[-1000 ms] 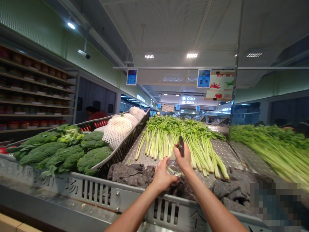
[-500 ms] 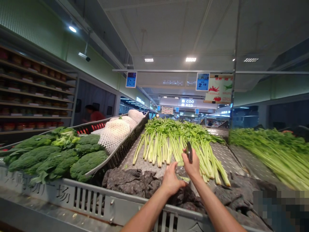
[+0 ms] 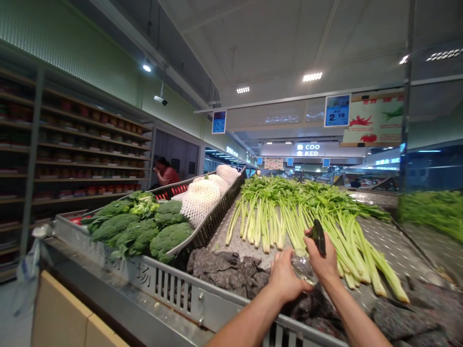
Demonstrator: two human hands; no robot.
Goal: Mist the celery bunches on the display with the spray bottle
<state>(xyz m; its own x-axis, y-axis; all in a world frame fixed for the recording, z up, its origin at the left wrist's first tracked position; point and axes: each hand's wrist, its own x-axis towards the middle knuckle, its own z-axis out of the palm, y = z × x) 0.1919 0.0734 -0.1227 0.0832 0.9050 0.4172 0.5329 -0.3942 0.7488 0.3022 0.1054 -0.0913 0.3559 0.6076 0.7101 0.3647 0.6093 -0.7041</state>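
Note:
My right hand (image 3: 322, 258) is closed around the neck of what looks like a clear spray bottle (image 3: 304, 266) with a black head (image 3: 318, 237). My left hand (image 3: 287, 275) curls around the lower, see-through part, its thumb near the base. Both hands are over the front of a sloping display. Just beyond them, celery (image 3: 265, 226) lies in a row, pale stalks toward me and leaves at the back. Crumpled dark grey cloth (image 3: 226, 270) is bunched below my hands, along the front edge.
Broccoli (image 3: 135, 233) fills a crate at left, beside white-netted produce (image 3: 200, 197). A grey slotted rail (image 3: 173, 289) runs along the front. A mirror (image 3: 430, 207) stands at right. Price signs (image 3: 337, 111) hang above. A person (image 3: 164, 173) is by the far-left shelves (image 3: 94, 144).
My view has turned left, so the display and my hands appear farther right. More shelving and the counter's left end show. The grip on the bottle looks much the same.

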